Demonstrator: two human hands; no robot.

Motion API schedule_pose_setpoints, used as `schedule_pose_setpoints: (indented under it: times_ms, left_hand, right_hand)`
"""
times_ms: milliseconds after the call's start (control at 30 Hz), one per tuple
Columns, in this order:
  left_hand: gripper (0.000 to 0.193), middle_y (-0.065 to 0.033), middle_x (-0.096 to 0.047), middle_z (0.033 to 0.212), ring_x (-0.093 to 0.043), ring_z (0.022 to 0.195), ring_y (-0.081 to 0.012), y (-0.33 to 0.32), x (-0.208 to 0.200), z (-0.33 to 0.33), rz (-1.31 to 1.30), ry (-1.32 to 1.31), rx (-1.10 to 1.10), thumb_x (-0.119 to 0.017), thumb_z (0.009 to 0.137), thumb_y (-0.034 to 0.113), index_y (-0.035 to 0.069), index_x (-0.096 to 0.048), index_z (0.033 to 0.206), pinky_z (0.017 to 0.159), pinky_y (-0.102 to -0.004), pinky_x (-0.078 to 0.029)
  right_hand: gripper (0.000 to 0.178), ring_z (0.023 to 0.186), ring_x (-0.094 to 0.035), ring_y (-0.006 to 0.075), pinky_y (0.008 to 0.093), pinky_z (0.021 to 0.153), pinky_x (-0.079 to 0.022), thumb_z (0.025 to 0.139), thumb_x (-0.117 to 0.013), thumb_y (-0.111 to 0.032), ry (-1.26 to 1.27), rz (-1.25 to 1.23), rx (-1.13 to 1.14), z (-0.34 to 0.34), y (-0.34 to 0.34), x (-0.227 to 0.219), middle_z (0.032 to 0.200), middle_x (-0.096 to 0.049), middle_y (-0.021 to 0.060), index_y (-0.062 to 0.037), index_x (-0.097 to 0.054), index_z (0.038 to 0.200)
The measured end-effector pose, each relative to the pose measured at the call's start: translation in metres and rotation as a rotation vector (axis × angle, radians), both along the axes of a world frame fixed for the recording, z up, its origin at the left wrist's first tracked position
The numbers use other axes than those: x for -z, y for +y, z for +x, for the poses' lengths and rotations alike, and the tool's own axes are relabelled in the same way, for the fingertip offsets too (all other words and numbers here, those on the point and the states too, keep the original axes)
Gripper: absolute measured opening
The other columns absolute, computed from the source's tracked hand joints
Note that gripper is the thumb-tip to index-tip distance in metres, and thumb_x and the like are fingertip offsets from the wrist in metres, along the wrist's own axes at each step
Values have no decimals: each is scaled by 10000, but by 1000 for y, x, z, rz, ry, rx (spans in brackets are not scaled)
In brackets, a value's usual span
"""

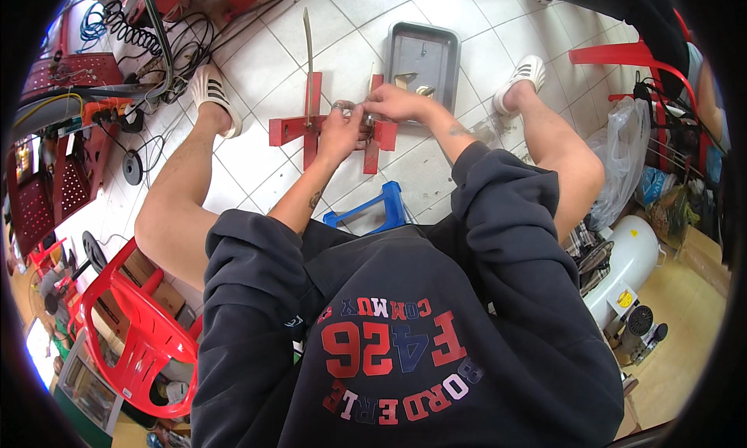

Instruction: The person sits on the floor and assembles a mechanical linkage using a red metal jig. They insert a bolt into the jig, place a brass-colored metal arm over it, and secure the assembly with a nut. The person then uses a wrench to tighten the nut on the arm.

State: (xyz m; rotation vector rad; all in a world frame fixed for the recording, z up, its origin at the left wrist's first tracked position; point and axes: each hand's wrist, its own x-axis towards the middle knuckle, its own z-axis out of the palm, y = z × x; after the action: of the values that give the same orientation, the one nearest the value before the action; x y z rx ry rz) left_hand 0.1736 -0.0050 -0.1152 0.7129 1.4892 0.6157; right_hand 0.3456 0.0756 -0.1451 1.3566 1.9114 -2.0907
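A red metal stand (288, 131) with a crossbar and two feet sits on the tiled floor between my legs. A thin curved strip (309, 40) rises from its left part. Over the right end of the stand, my left hand (341, 133) is closed around something small that I cannot make out. My right hand (391, 104) meets it there, thumb and fingers pinched together at the same spot. What lies between the fingers is hidden. Just beyond the right hand is a grey metal tray (450, 67), with small pale pieces (406, 80) at its near left side.
A blue plastic stool (394, 205) is close in front of me. Cables and coiled hoses (132, 36) lie at the far left, and a red plastic chair (140, 331) stands at the near left. On the right are a clear plastic bag (622, 152) and a white tank (626, 253).
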Motion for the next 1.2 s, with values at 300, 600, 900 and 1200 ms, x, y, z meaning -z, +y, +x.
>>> schedule_pose_setpoints:
  times_ms: [300,600,900,1200]
  left_hand:
    - [329,-124,-738,969,-742,801,-195,4,5,-7,25,18,225,-545,1048,255,-9,-528,1243,595,-307,-601]
    - [454,-137,-737,969,-733,818,-189,1,3,-4,-68,97,160,-601,1012,247,-23,-523,1368,620,-315,-601]
    - [388,-151,-748,948,-720,882,-144,-28,9,8,71,38,147,-632,844,24,-48,-660,1224,792,-277,-562]
    - [304,-174,-725,968,-739,903,-257,-17,0,20,49,148,142,-687,840,-23,-39,-661,1142,810,-339,-592]
  right_hand:
    - [399,577,-450,77,283,512,-347,1011,-593,-384,1,-121,32,10,-4,-6,659,-553,-23,-11,-699,917]
    - [420,765,-658,233,378,724,-524,952,-636,-415,-217,211,202,53,19,40,820,-721,122,-17,-771,965]
    - [423,758,-663,334,424,653,-519,916,-665,-353,-805,161,591,165,101,160,965,-698,229,60,-723,989]
    - [472,1170,-642,377,422,989,-513,896,-682,-346,-911,293,509,160,158,187,1231,-672,245,54,-685,1146]
